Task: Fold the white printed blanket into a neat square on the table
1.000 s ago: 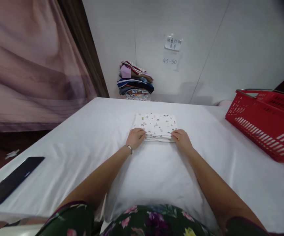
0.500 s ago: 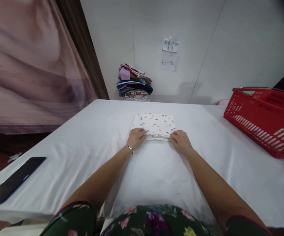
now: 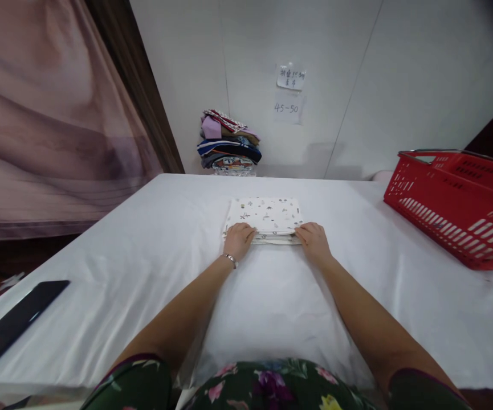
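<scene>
A folded white cloth with small printed figures lies flat in the middle of a white-covered table. My left hand grips its near left corner, fingers curled over the edge. My right hand holds the near right corner the same way, fingers closed on the stacked layers. Both forearms reach straight out from my flowered dress.
A red plastic basket stands on the table at the right. A dark flat phone-like object lies near the left edge. A pile of folded clothes sits against the far wall under paper notes. A pinkish curtain hangs at left.
Both hands have stayed on the cloth's near corners. The view has drifted slightly, so the cloth and basket sit a little further left.
</scene>
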Tool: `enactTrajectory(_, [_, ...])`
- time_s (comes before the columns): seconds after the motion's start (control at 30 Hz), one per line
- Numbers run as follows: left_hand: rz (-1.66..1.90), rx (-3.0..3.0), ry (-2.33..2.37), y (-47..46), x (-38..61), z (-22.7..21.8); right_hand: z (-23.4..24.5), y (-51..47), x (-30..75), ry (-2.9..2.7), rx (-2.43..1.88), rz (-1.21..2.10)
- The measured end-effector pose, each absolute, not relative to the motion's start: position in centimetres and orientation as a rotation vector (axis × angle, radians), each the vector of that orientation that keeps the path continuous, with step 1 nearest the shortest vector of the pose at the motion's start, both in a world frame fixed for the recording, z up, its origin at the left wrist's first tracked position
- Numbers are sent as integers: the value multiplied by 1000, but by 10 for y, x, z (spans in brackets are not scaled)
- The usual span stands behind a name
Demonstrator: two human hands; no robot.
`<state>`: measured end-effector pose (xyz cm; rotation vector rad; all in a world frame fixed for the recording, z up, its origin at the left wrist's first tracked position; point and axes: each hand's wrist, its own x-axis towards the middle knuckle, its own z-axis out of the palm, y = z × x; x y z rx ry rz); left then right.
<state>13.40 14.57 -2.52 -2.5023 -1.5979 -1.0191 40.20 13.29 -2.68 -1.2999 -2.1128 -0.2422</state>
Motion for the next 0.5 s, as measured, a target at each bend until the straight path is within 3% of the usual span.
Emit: enactTrajectory(0.5, [-966,-2492,-1483,143,136,-27,-29,135,400,-2108,-1257,-279])
